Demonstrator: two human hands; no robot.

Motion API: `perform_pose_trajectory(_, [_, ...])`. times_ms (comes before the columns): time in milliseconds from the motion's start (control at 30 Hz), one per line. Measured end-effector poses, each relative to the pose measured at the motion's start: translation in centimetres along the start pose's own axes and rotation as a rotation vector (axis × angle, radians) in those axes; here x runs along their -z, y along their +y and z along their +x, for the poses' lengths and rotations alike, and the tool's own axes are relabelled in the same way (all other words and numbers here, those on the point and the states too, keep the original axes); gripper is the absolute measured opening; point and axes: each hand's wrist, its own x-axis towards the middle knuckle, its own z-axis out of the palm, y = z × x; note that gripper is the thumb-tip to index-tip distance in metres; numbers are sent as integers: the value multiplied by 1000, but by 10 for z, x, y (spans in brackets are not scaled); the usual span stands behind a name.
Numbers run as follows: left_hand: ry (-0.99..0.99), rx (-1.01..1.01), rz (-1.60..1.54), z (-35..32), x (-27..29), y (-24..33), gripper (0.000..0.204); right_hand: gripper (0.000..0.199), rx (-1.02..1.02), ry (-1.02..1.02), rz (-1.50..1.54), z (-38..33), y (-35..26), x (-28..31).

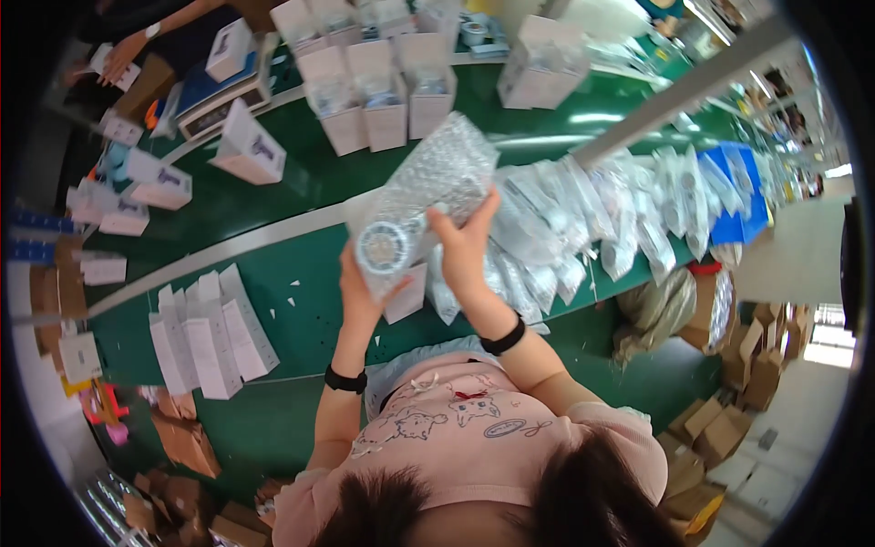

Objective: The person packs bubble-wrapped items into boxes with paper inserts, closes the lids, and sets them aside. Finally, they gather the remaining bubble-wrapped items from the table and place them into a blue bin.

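Item: bubble-wrap pouch (428, 196) with round white device, held above green table (301, 301).
Left hand (360, 292): fingers curled under pouch's lower end.
Right hand (465, 246): pinching pouch edge (thumb in front).
Technique: support device's weight from below; likely prevents slipping.

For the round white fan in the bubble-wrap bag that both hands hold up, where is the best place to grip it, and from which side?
Probably best gripped at the rim of the round fan, low in the bubble-wrap bag, coming from both sides. The disc is the firm, wide part; the bag above it looks loose and soft. The left hand already supports it from below, and the right hand presses from the right side.
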Motion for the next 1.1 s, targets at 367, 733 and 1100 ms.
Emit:
perform_pose_trajectory(367, [148,-100,145,-23,-48,5,76,63,312,-612,-489,3,-16,49])
perform_pose_trajectory(733, [269,-440,-1,-18,-67,22,75,42,614,-597,-917,19,-20,79])
perform_pose_trajectory(1100, [372,-59,31,-28,-46,-15,76,22,226,232,-1746,192,26,298])
